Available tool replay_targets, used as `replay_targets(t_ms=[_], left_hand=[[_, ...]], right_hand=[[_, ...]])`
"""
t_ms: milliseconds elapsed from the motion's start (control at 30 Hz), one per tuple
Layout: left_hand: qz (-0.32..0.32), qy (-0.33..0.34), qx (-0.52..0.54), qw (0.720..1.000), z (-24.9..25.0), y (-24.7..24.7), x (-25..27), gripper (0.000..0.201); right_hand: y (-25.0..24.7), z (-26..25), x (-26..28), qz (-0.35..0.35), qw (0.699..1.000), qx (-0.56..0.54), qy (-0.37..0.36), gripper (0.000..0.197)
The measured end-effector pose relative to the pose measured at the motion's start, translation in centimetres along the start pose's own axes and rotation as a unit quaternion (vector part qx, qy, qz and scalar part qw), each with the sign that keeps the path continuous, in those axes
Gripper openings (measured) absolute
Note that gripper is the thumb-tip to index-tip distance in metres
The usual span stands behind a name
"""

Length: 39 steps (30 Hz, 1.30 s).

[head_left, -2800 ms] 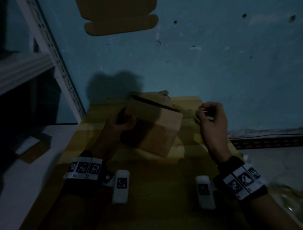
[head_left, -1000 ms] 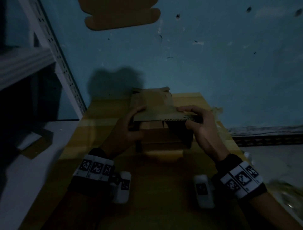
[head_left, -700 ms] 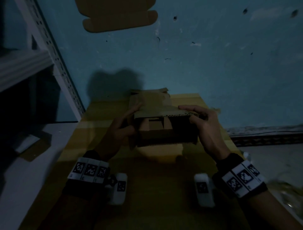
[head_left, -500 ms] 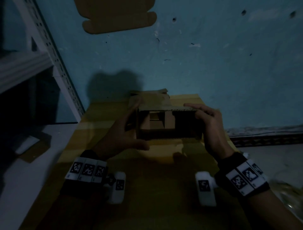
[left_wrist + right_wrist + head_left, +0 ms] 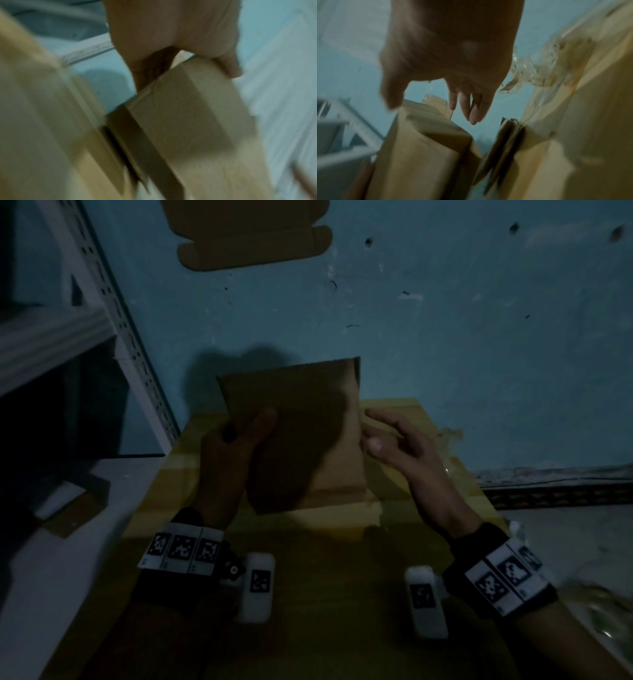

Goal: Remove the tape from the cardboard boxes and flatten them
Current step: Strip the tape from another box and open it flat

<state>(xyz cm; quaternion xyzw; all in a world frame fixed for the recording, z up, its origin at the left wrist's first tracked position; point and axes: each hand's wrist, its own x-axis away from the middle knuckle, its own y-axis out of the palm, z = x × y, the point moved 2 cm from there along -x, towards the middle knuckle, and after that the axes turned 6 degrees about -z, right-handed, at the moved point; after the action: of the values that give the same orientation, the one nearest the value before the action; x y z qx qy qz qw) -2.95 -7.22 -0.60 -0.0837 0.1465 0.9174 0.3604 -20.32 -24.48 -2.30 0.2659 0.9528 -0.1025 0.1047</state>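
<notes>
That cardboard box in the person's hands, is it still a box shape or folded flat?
Folded flat, it seems. In the head view the cardboard box shows one broad panel and no opening, gripped by the left hand; the right hand is open beside it.

Matt brown cardboard box (image 5: 308,440), crinkled glossy clear tape (image 5: 539,70), perforated painted metal shelf upright (image 5: 113,313), rough blue floor (image 5: 479,354)

Both wrist views motion-blurred, head view dim

Light: dim, bluish, with a soft shadow at frame centre.
Floor (image 5: 445,354): blue-painted, scuffed and speckled, filling the upper frame.
Shelving (image 5: 113,313): white perforated metal rack, left edge.
Ledge (image 5: 41,559): pale surface, lower left.
</notes>
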Motion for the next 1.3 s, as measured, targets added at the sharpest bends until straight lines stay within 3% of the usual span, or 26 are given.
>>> replay_targets(t_ms=[33, 100, 167, 333, 367, 433, 467, 667, 733, 767, 867, 967, 1100, 1300], left_hand=[[0.004, -0.031, 0.012, 0.999, -0.4, -0.2, -0.2, 0.044], [0.013, -0.082, -0.007, 0.997, -1.1, -0.4, -0.3, 0.076], [0.029, -0.12, -0.046, 0.991, -1.7, -0.6, -0.4, 0.102], [0.015, -0.176, -0.064, 0.982, -1.9, -0.8, -0.6, 0.114], [0.004, -0.179, -0.054, 0.982, -1.9, -0.7, -0.6, 0.104], [-0.019, -0.156, -0.023, 0.987, -1.4, 0.0, -0.1, 0.059], [-0.025, -0.146, -0.016, 0.989, -1.1, 0.5, 0.1, 0.046], [-0.03, -0.053, -0.036, 0.998, -0.7, 1.8, 0.8, 0.047], [-0.048, -0.01, -0.052, 0.997, -0.8, 2.1, 1.1, 0.03], [-0.068, 0.0, -0.056, 0.996, -0.8, 2.1, 1.1, 0.032], [-0.133, 0.046, -0.107, 0.984, -1.2, 1.9, 0.9, 0.067], [-0.156, 0.047, -0.16, 0.974, -1.7, 1.7, 0.9, 0.102], [-0.142, 0.059, -0.251, 0.956, -1.8, 1.9, 1.0, 0.105], [-0.076, 0.113, -0.395, 0.909, -2.4, 1.2, 0.8, 0.097]], right_hand=[[0.3, 0.1, 0.0, -0.032, 0.999, -0.003, 0.006, 0.078], [0.8, 0.4, 0.2, -0.093, 0.996, 0.001, 0.002, 0.108], [1.2, 0.2, 0.3, -0.118, 0.992, 0.046, -0.012, 0.127], [1.1, 0.5, 0.1, -0.165, 0.974, 0.15, -0.048, 0.134], [1.1, 0.6, 0.1, -0.171, 0.97, 0.167, -0.05, 0.134], [1.3, 0.8, 0.2, -0.159, 0.971, 0.17, -0.052, 0.131], [1.5, 0.6, 0.2, -0.14, 0.975, 0.161, -0.057, 0.126], [1.2, 0.2, 0.2, 0.046, 0.991, 0.101, -0.068, 0.087], [1.0, 0.4, 0.1, 0.072, 0.992, 0.091, -0.052, 0.083], [0.8, 0.6, 0.1, 0.079, 0.991, 0.099, -0.044, 0.087], [0.5, 0.7, 0.4, 0.108, 0.985, 0.127, -0.036, 0.1], [0.4, 0.8, 0.6, 0.131, 0.981, 0.139, -0.032, 0.1], [0.6, 0.7, 0.5, 0.138, 0.976, 0.165, -0.028, 0.09], [0.9, 0.2, 0.4, 0.118, 0.969, 0.212, -0.048, 0.096]])
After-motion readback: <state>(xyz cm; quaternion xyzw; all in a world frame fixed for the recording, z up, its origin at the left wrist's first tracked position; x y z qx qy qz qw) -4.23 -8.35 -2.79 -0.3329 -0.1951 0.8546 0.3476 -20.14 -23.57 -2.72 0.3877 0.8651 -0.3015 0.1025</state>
